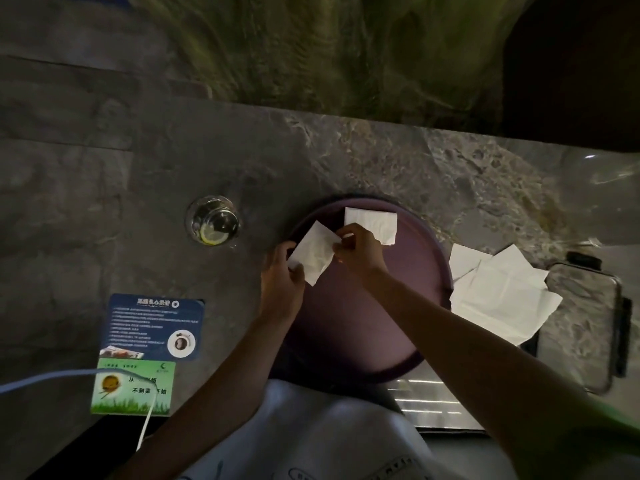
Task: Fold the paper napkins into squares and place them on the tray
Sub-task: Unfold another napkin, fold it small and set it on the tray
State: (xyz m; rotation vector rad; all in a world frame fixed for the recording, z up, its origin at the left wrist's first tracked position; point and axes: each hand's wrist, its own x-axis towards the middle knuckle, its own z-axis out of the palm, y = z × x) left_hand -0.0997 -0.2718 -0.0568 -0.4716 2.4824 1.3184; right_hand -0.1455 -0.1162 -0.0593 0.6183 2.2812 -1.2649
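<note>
A round purple tray (363,323) lies on the grey stone table. One folded white napkin (375,221) rests at the tray's far edge. Over the tray's left rim, both hands hold a second, partly folded white napkin (313,252). My left hand (280,271) pinches its lower left corner. My right hand (358,251) pinches its upper right edge. Right of the tray, a loose pile of unfolded white napkins (498,292) lies on the table.
A glass with a lemon slice (213,220) stands left of the tray. Two printed cards (152,327) (133,388) lie near the front left, with a pale cable (52,377) across them. A dark holder (585,323) sits at the right behind the napkin pile.
</note>
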